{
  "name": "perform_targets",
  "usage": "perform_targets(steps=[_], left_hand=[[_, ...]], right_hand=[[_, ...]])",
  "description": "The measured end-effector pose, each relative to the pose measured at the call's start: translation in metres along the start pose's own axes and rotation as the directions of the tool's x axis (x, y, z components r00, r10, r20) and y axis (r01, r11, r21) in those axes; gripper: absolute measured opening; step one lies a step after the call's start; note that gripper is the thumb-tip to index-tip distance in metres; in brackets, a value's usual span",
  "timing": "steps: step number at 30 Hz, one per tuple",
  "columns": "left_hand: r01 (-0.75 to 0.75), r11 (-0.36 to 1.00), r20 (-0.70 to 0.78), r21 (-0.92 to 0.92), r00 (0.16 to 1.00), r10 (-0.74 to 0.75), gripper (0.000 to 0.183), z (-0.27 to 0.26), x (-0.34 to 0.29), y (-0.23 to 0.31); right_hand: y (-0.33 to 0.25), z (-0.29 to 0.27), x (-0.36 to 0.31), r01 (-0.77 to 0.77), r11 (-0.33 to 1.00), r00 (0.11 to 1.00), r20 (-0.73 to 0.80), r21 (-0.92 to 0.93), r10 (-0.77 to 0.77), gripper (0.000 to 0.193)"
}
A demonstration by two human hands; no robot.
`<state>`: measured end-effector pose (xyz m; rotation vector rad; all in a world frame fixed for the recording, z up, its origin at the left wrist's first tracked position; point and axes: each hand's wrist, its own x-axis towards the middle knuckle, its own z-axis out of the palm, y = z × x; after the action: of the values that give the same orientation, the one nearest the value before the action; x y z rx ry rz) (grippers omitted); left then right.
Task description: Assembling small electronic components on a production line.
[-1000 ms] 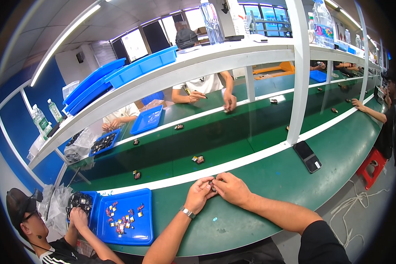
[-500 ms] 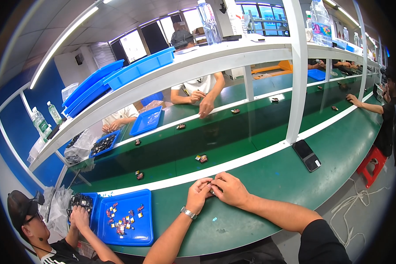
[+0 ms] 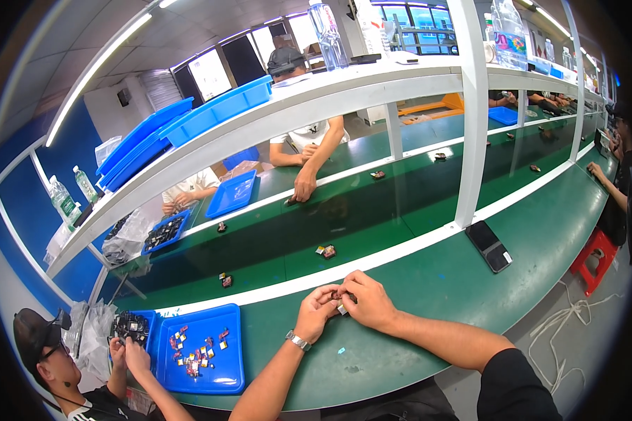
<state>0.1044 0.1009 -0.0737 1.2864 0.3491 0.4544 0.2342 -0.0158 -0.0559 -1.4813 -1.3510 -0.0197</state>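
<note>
Close together over the green bench, my two hands hold one small electronic part (image 3: 341,307) between their fingertips. It shows a pale yellowish block and something dark reddish; the rest is covered by fingers. My left hand (image 3: 317,313), with a metal watch at the wrist, pinches it from the left. On its other side, my right hand (image 3: 371,303) has thumb and fingers closed on it. To the left stands a blue tray (image 3: 232,351) with several similar small parts (image 3: 198,361) in red, yellow and black.
A dark phone (image 3: 489,247) lies near the white rail (image 3: 400,250). Beyond that, a green conveyor (image 3: 274,263) carries small parts. A white post (image 3: 472,140) rises from the rail. Left, a co-worker's hands (image 3: 130,354) are beside a tray of black parts (image 3: 130,326).
My fingers have shifted, and more of the pale block shows. Parts on the conveyor have moved slightly right. Across it, a co-worker's hand has reached down to a part; the left neighbour's hands have moved nearer.
</note>
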Motion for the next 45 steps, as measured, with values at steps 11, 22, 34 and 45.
perform_targets(steps=[11,22,34,45], left_hand=[[0.016,0.997,0.070,-0.079,0.997,-0.010,0.032,-0.008,0.001,-0.006],[0.028,0.998,0.057,-0.059,0.998,-0.025,0.033,-0.005,0.002,-0.003],[0.043,0.984,0.150,-0.176,0.989,-0.016,0.047,-0.014,0.004,-0.002],[-0.061,0.998,0.066,0.015,0.996,0.060,0.027,-0.013,0.010,-0.007]], right_hand=[[-0.003,-0.001,-0.001,0.146,0.962,0.989,0.018,-0.229,-0.146,0.011],[0.003,0.001,0.000,0.105,0.979,0.994,0.004,-0.174,-0.106,0.011],[-0.001,0.010,-0.002,0.091,0.983,0.996,0.016,-0.160,-0.089,0.025],[0.141,-0.042,0.088,-0.218,0.823,0.972,-0.189,-0.524,0.137,0.035]])
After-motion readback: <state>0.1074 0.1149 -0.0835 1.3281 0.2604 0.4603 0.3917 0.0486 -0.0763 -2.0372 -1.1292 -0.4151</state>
